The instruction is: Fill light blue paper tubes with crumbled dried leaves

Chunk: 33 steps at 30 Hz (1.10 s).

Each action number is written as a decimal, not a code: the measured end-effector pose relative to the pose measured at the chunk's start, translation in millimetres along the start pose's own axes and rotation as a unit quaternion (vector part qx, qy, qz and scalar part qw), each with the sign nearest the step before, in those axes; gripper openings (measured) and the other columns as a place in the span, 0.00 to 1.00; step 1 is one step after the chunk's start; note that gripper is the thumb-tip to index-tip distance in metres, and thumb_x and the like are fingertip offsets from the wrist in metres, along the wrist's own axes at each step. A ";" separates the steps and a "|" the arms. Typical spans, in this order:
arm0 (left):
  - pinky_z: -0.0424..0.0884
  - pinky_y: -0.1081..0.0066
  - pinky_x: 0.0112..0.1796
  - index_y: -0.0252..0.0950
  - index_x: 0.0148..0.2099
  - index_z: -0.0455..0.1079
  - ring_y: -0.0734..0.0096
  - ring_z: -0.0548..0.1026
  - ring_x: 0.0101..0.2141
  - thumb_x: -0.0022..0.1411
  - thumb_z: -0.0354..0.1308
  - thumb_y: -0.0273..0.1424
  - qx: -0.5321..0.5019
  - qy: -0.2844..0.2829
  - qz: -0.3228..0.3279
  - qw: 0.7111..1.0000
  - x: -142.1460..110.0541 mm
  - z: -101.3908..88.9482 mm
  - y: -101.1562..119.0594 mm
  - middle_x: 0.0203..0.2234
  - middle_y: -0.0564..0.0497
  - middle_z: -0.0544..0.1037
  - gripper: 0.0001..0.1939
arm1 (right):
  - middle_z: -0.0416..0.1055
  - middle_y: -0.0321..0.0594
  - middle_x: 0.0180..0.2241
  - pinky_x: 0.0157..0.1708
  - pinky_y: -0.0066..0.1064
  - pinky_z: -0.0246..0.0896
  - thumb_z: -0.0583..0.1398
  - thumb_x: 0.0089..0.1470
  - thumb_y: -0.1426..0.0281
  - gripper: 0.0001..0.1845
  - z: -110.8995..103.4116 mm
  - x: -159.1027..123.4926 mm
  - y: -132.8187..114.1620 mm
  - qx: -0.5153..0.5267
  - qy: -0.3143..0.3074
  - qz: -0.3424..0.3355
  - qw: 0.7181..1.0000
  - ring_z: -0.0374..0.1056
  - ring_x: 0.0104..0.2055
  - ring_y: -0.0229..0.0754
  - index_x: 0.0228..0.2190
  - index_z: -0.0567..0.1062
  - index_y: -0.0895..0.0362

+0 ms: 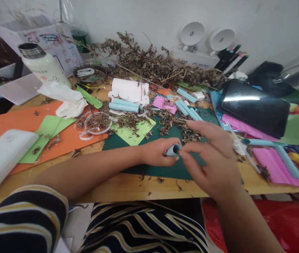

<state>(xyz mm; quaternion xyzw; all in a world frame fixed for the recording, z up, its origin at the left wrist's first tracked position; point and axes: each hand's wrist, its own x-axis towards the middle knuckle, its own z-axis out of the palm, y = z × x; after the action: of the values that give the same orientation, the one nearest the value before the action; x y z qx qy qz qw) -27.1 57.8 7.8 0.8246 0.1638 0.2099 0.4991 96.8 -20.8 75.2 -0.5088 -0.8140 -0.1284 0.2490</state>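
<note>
My left hand (160,151) is wrapped round a light blue paper tube (173,150), whose open end faces up and toward me. At the tube's mouth, the thumb and forefinger of my right hand (212,158) are pinched together; whatever they hold is too small to make out. Both hands are over a dark green cutting mat (149,170). Crumbled dried leaves (170,123) are scattered on the mat just beyond them. Behind the leaves lie more blue paper tubes (124,106), and a light green paper sheet (135,131) sits partly under the crumbs.
A heap of dried stems and leaves (149,63) runs along the wall. To the left stand a bottle (44,66) and a white box (6,158) on orange paper (67,147). On the right are a black tablet (254,105) and pink paper (276,165). A tape roll (98,133) lies left of centre.
</note>
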 end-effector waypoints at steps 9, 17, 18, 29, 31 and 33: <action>0.59 0.79 0.25 0.35 0.29 0.54 0.80 0.61 0.22 0.44 0.49 0.25 0.012 -0.018 0.049 0.999 -0.1 2.7 -3.9 0.21 0.57 0.62 0.07 | 0.59 0.38 0.51 0.49 0.44 0.52 0.52 0.48 0.71 0.09 -3.1 6.1 12.9 0.032 -0.124 0.014 0.992 0.53 0.53 0.47 0.24 0.73 0.54; 0.59 0.80 0.24 0.35 0.29 0.55 0.80 0.63 0.22 0.46 0.52 0.26 0.033 -0.029 0.030 0.999 -0.1 0.1 1.1 0.20 0.57 0.64 0.07 | 0.54 0.37 0.54 0.45 0.51 0.53 0.51 0.48 0.67 0.12 -20.4 18.7 13.2 -0.012 -0.264 -0.052 0.963 0.50 0.54 0.54 0.24 0.74 0.52; 0.60 0.79 0.24 0.34 0.29 0.56 0.79 0.64 0.23 0.47 0.52 0.27 0.035 -0.037 0.030 0.998 -0.5 0.2 1.8 0.20 0.57 0.65 0.07 | 0.54 0.37 0.54 0.44 0.52 0.54 0.52 0.47 0.64 0.12 -20.6 16.9 13.0 -0.014 -0.269 -0.059 0.961 0.51 0.54 0.55 0.25 0.74 0.52; 0.61 0.78 0.27 0.33 0.32 0.55 0.78 0.63 0.25 0.48 0.50 0.27 -0.029 -0.017 0.037 0.999 -1.2 0.4 -2.1 0.23 0.55 0.64 0.08 | 0.56 0.37 0.53 0.37 0.46 0.58 0.57 0.42 0.61 0.10 -16.3 17.0 6.4 -0.081 -0.269 -0.072 0.957 0.60 0.47 0.55 0.28 0.73 0.51; 0.61 0.78 0.28 0.34 0.31 0.54 0.79 0.62 0.26 0.50 0.50 0.28 -0.059 0.001 0.039 0.998 0.6 -1.3 -3.2 0.23 0.55 0.62 0.07 | 0.57 0.39 0.53 0.39 0.44 0.56 0.56 0.45 0.62 0.12 -14.5 5.1 0.9 -0.107 -0.191 -0.030 0.975 0.59 0.47 0.53 0.32 0.73 0.52; 0.61 0.78 0.29 0.34 0.31 0.54 0.79 0.61 0.26 0.51 0.49 0.29 -0.072 0.008 0.039 0.997 1.4 -2.5 -3.4 0.23 0.55 0.61 0.06 | 0.61 0.43 0.49 0.41 0.42 0.53 0.56 0.45 0.62 0.14 -7.2 -14.4 -8.7 -0.121 -0.066 0.017 0.990 0.59 0.46 0.52 0.36 0.71 0.53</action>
<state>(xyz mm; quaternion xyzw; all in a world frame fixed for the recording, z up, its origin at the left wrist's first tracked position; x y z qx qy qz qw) -27.4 61.9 6.0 0.7906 0.1200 0.2465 0.5476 96.2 -39.0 73.9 -0.5563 -0.7983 -0.1883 0.1335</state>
